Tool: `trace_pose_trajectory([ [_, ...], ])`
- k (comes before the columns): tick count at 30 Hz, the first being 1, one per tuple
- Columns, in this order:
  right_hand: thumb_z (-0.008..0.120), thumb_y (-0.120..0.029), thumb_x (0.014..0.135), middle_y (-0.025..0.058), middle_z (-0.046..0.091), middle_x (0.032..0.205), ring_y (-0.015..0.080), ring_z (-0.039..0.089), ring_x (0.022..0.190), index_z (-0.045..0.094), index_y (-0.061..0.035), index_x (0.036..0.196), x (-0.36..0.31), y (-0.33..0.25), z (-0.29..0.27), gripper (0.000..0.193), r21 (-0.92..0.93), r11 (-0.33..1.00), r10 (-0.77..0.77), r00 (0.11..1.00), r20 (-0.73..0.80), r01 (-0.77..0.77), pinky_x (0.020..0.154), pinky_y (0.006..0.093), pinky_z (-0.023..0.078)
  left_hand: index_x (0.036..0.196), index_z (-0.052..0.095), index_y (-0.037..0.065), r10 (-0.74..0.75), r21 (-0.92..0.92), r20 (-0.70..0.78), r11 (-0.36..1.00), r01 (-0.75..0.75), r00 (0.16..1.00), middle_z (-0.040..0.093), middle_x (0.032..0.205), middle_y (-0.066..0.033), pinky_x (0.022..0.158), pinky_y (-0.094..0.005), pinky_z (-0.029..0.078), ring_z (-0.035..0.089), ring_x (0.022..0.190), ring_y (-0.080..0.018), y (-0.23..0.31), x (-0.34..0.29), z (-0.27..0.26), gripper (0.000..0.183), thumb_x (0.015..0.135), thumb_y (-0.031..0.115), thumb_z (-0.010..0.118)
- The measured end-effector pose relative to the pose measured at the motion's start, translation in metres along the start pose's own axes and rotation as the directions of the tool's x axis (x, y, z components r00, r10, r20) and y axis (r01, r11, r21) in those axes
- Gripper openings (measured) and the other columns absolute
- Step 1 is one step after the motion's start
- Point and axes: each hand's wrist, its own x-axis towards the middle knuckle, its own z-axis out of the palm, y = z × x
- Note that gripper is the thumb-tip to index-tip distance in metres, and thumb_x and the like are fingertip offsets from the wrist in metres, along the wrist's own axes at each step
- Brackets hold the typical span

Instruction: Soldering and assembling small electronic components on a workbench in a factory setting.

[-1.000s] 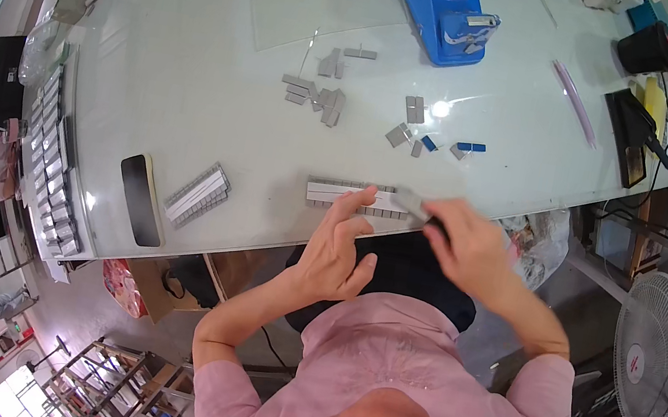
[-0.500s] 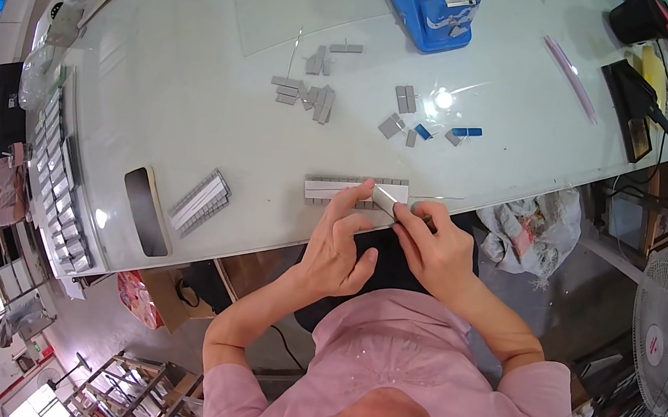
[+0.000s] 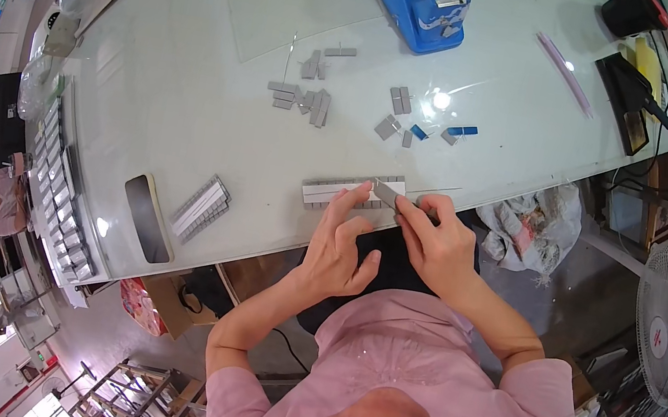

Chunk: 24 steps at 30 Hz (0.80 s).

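Observation:
A long strip [image 3: 322,192], white along its middle with grey segmented edges, lies by the table's front edge. Against its right part rests the fingertip of my left hand [image 3: 336,249], whose thumb stands apart and which grips nothing. My right hand [image 3: 438,243] pinches a small flat grey piece [image 3: 388,194] between thumb and fingers, tilted over the strip's right end. The tip of my left index finger is beside this piece; whether it touches cannot be made out. A thin wire-like line [image 3: 441,192] runs right from near the strip.
Several small grey pieces [image 3: 319,108] lie farther back, with more grey and blue pieces [image 3: 462,130] to the right. A second strip [image 3: 201,209], a dark oblong object [image 3: 147,220] and a keyboard [image 3: 63,183] are left. A blue tape dispenser [image 3: 425,19] stands at the back.
The small piece in my right hand has turned, now showing a grey face instead of a whitish one. My left hand stays almost in place. The whole view has shifted slightly.

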Motion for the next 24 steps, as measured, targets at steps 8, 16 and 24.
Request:
trace_pose_trajectory([
  [8, 0.073, -0.012, 0.087, 0.0081, 0.057, 0.096, 0.0239, 0.064, 0.067, 0.068, -0.0085, 0.117, 0.009, 0.000, -0.006, 0.031, -0.007, 1.000, 0.020, 0.998, -0.055, -0.020, 0.055, 0.0335, 0.051, 0.117, 0.038, 0.004, -0.022, -0.048, -0.005, 0.999, 0.022, 1.000, 0.038, 0.144, -0.0339, 0.111, -0.0642, 0.030, 0.043, 0.129, -0.0511, 0.004, 0.000, -0.003, 0.049, 0.078, 0.008, 0.066],
  [16, 0.073, 0.001, 0.082, -0.0038, 0.042, 0.087, 0.0027, 0.034, 0.064, 0.064, -0.0055, 0.114, 0.031, -0.004, -0.032, 0.034, 0.635, 0.682, 0.324, 0.928, 0.182, -0.362, 0.054, 0.0196, 0.027, 0.124, 0.025, 0.011, -0.124, -0.684, -0.138, 0.730, -0.004, 0.983, 0.034, 0.141, -0.0231, 0.117, -0.0578, 0.020, 0.040, 0.139, -0.0442, 0.029, 0.014, -0.010, 0.045, 0.090, 0.012, 0.054],
  [24, 0.074, -0.002, 0.083, -0.0017, 0.051, 0.084, 0.0052, 0.041, 0.064, 0.067, -0.0052, 0.096, 0.035, 0.002, -0.027, 0.015, 0.659, 0.698, 0.237, 0.959, 0.157, -0.281, 0.056, 0.0211, 0.032, 0.131, 0.036, 0.014, -0.378, -0.982, 0.071, 0.135, 0.131, 0.923, 0.038, 0.144, -0.0155, 0.118, -0.0509, 0.026, 0.039, 0.141, -0.0414, 0.035, 0.024, -0.010, 0.046, 0.092, 0.024, 0.059],
])
